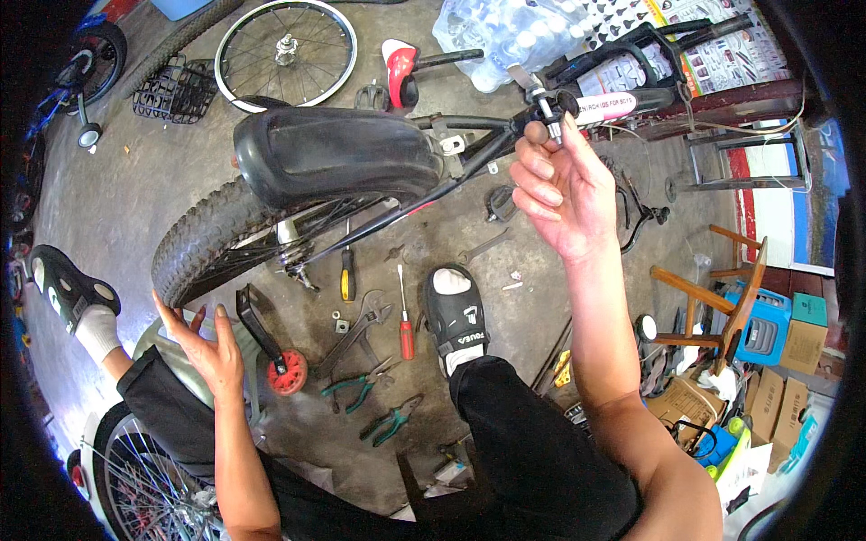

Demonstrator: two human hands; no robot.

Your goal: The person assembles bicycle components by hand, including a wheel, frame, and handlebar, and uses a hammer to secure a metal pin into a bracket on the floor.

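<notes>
A child-size bicycle lies across the floor before me, its black plastic fender (334,158) arching over a knobby tire (185,239). My right hand (568,185) is raised at the frame tube (606,108). Its thumb and index finger pinch a small metal clamp bolt (548,115) at the tube's end; the other fingers curl loosely. By the lower edge of the tire, my left hand (209,356) holds nothing, its fingers apart. One fingertip is at the tread; whether it touches I cannot tell.
Between my feet lie a red screwdriver (405,335), a yellow-black screwdriver (347,275), an adjustable wrench (356,326) and green-handled pliers (392,421). A training wheel (287,371) rests nearby. Farther off are a bare wheel (285,52), a red-white saddle (400,72) and a wooden stool (722,293).
</notes>
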